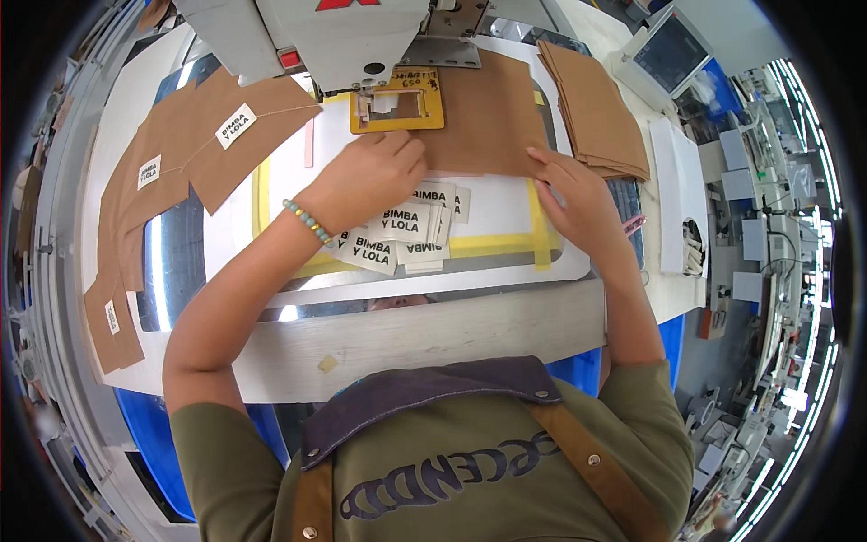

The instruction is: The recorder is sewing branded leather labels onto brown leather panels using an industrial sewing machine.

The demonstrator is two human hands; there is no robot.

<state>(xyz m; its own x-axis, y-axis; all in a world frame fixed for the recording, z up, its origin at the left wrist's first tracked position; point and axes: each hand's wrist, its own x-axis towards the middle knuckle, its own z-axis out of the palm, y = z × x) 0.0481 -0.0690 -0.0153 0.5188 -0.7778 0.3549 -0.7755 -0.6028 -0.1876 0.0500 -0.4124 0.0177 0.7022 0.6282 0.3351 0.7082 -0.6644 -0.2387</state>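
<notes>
Working at the sewing machine head [348, 41], you had both hands up by the brown fabric panel [488, 113], which lay flat on the white work plate [492, 212], its left part reaching the yellow clamp frame [433, 117]. Your left hand [375, 176] was curled narrow, knuckles just below the frame, near the panel's left side; couldn't tell what, if anything, was between its fingertips. Your right hand [573, 194] had its fingertips touching the panel's lower right corner, thumb close below; couldn't tell whether they pinched it. You wore a beaded bracelet [309, 223] on the left wrist.

Loose pile of white printed labels [400, 222] sat below the panel, partly overlapping, some tucked beside your left wrist. Yellow tape [542, 230] marked the plate near your right hand. Off left, overlapping brown pieces [208, 167] carried white labels, a thin thread running between two of them. Off right, a stack of brown panels [596, 108] lay near the monitor [668, 50]; pink-handled snips [635, 224] lay beyond your right forearm, beside an open white box [679, 194].
</notes>
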